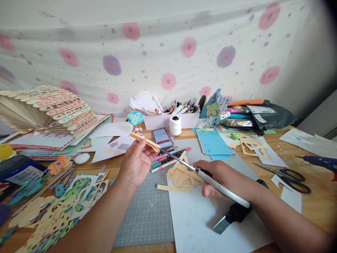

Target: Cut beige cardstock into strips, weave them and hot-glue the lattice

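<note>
My left hand [135, 163] is raised over the cutting mat [147, 214], pinching a folded tan paper strip [145, 142] between thumb and fingers. My right hand [223, 175] is wrapped around a long metal hand tool with a grey handle [221, 189]; its exact kind does not show. The tool's slim tip points left and reaches the right end of the strip. Whether its jaws have closed on the paper, I cannot tell. Below lie tan paper cutouts [181, 175] and a loose tan strip [173, 188]. Under my right wrist rests a black-handled tool with a flat blade [222, 225].
Black scissors [286, 174] and a blue glue gun [319, 161] lie at the right. Markers [171, 160], a phone [162, 137] and a white thread spool [175, 125] stand or lie ahead. Paper scraps [58, 211] pile up at the left, near a stick fan [52, 109].
</note>
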Motion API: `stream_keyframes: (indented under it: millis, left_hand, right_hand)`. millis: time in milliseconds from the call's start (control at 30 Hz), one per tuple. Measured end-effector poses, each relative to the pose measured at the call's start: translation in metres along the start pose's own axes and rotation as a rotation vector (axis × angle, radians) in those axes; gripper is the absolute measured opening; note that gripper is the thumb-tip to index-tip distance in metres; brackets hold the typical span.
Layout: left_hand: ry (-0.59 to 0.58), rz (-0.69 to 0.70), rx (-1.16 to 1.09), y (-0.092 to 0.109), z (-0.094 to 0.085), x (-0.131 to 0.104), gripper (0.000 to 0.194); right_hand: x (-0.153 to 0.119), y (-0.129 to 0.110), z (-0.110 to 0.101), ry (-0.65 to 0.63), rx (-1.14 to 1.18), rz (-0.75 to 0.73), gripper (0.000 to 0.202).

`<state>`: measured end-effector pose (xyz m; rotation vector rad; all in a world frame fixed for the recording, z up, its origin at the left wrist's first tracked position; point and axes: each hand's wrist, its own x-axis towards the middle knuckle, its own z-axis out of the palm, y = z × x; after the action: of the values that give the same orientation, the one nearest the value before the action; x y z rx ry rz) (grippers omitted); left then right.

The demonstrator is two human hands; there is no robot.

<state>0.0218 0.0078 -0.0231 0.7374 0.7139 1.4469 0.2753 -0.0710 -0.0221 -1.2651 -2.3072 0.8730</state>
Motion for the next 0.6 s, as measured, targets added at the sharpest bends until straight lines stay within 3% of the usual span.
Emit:
stream_keyframes:
  millis: [167, 600]
  left_hand:
    - [-0.032, 0.03, 0.042, -0.0006, -0.0002, -0.0018, 0.031]
    - [-0.069, 0.115, 0.138, -0.0019, -0.0015, -0.002, 0.036]
  right_hand:
    - [0.0002, -0.0012, 0.0021, -0.02, 0.063, -0.051, 0.066]
    - [0.0028, 0.0021, 0.0102, -0.015, 0.087, -0.052, 0.068]
